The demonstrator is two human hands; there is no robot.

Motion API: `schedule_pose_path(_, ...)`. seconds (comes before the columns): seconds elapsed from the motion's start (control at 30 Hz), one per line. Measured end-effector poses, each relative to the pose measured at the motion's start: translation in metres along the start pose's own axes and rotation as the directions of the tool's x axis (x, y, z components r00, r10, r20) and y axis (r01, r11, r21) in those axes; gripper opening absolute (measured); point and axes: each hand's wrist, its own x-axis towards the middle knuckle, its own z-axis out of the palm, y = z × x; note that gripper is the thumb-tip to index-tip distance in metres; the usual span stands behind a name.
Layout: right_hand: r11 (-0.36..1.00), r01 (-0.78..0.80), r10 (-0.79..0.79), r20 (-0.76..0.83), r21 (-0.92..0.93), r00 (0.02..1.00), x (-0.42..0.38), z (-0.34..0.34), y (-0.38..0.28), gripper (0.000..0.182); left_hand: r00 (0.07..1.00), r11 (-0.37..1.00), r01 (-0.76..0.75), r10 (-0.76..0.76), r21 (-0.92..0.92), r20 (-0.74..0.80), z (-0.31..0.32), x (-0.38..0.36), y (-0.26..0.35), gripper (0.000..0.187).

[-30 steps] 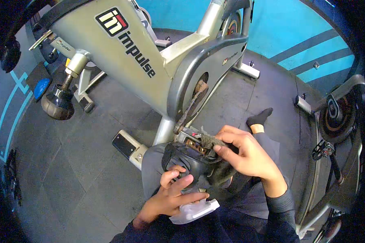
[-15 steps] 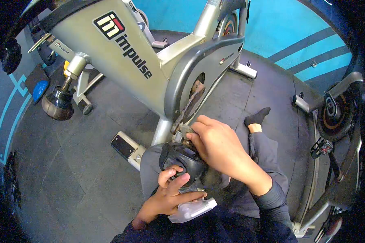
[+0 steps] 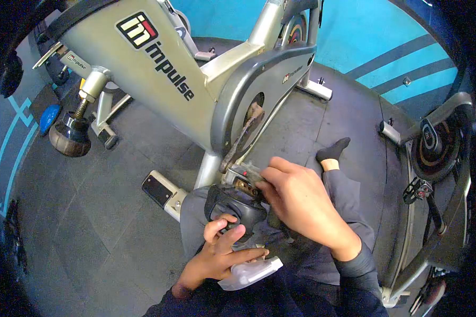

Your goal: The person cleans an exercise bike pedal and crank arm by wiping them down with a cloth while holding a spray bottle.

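Observation:
I sit on the floor beside a silver Impulse exercise bike (image 3: 158, 74). Its rusty crank arm (image 3: 240, 140) hangs down to a black pedal (image 3: 232, 207) over my lap. My left hand (image 3: 219, 259) grips the pedal's black toe cage from below and also presses a white plastic bottle (image 3: 251, 272) under its palm. My right hand (image 3: 299, 203) is closed on a dark cloth (image 3: 275, 219) and presses it against the pedal's rusty body near the axle. Most of the cloth is hidden under that hand.
A second bike with a black flywheel (image 3: 436, 145) and pedal stands at the right. The bike's black adjustment knob (image 3: 69, 138) hangs at the left, and its stabiliser foot (image 3: 161, 193) lies by my knee. My socked foot (image 3: 333, 150) rests on the dark rubber floor.
My right hand swept the cloth from the pedal's right side up over its top near the crank, then back down a little. The left hand kept its hold on the pedal.

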Motion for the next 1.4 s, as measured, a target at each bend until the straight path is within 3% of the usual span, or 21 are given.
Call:
schedule_pose_path(0.33, 1.0, 0.01, -0.01, 0.017, -0.022, 1.0, 0.007, 0.004, -0.001, 0.009, 0.997, 0.999, 0.006, -0.008, 0.033, 0.075, -0.003, -0.004, 0.0, 0.031)
schedule_pose_path(0.53, 0.999, -0.02, 0.021, 0.022, -0.029, 1.0, -0.009, -0.008, 0.0, 0.009, 1.0, 1.0, 0.001, -0.001, 0.02, 0.02, -0.003, 0.0, 0.002, 0.032)
schedule_pose_path(0.83, 0.999, 0.039, -0.038, 0.075, -0.004, 0.996, 0.027, 0.018, -0.001, 0.013, 1.0, 1.0, -0.016, 0.017, 0.025, -0.012, -0.002, -0.001, 0.0, 0.033)
schedule_pose_path(0.9, 0.999, 0.043, -0.043, 0.045, -0.007, 0.998, 0.023, 0.017, -0.002, 0.013, 0.999, 1.0, 0.012, -0.013, 0.013, 0.052, -0.003, -0.004, 0.001, 0.032)
schedule_pose_path(1.23, 0.999, -0.048, 0.048, 0.024, -0.01, 0.999, -0.01, -0.006, 0.0, 0.01, 0.999, 1.0, 0.002, -0.001, -0.014, 0.033, -0.001, -0.001, -0.001, 0.032)
schedule_pose_path(1.4, 0.999, 0.024, -0.025, 0.006, 0.03, 1.0, 0.017, 0.009, 0.002, 0.01, 0.999, 1.0, 0.01, -0.009, -0.021, 0.035, -0.003, 0.0, 0.0, 0.034)
